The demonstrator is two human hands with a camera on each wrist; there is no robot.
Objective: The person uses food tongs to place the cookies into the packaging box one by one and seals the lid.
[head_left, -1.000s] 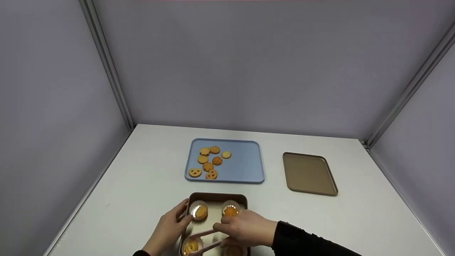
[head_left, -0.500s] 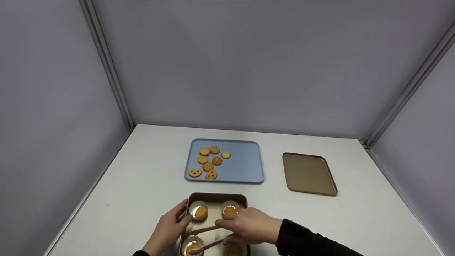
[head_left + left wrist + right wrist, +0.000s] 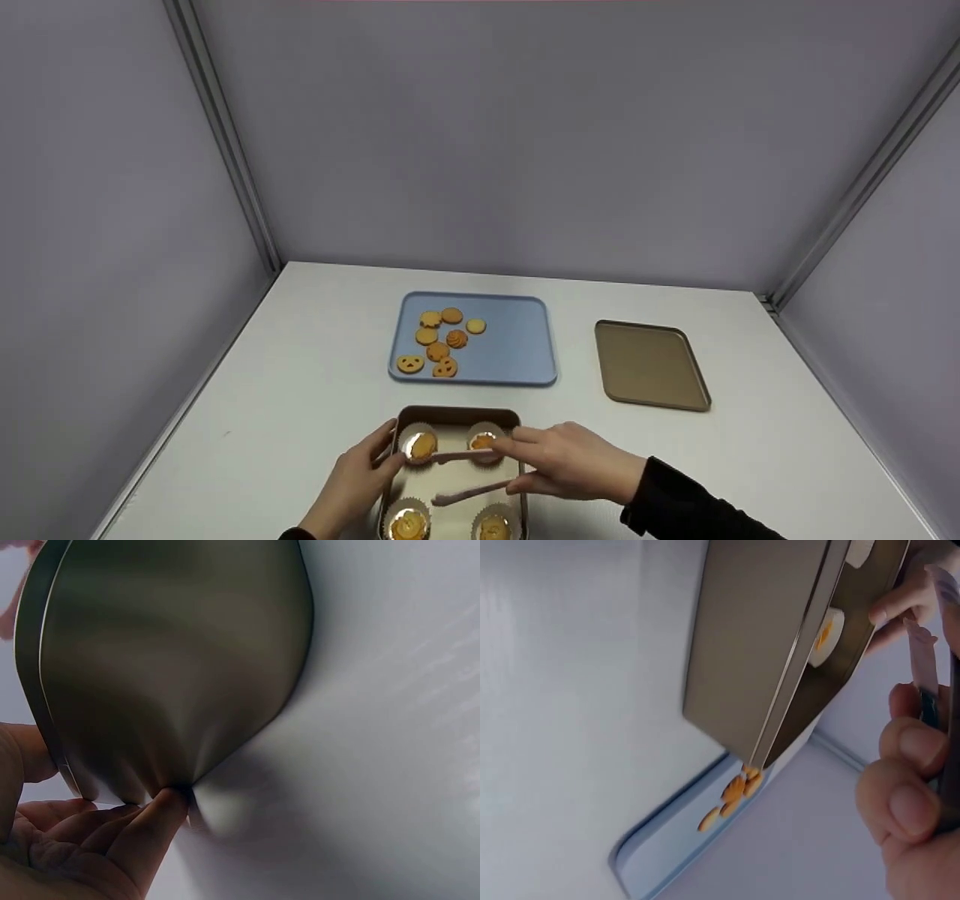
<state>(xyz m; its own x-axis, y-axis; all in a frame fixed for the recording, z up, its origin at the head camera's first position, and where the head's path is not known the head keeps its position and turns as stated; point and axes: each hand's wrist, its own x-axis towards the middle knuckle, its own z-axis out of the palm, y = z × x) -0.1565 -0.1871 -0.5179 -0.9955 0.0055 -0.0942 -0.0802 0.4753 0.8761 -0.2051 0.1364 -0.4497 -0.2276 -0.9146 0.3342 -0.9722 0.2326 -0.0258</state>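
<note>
My left hand [image 3: 352, 476] grips the left wall of a deep brown baking tin [image 3: 459, 414], thumb over the rim and fingers on the outside, as the left wrist view also shows. Inside, paper cups with cookies sit at the corners; one near-left cookie [image 3: 409, 525] is pale and flower-like, and a near-right cookie [image 3: 494, 528] lies in its cup. My right hand [image 3: 574, 463] holds pink tongs [image 3: 472, 493] over the middle of the tin. The tong arms stand apart with nothing between them. One arm partly overlaps the far-right cookie [image 3: 484, 442]. A far-left cookie [image 3: 422, 445] lies near my left thumb.
Behind the tin lies a blue tray [image 3: 517, 337] with several cookies [image 3: 457, 339] on its left half. A flat brown lid-like tray [image 3: 652, 364] lies to the right on the white table [image 3: 300, 375]. Grey panels [image 3: 495, 135] enclose the back and sides.
My right hand has moved right and away from me with the tongs, off the near-left cup, baring the near-right cookie. My left hand has kept its grip on the tin.
</note>
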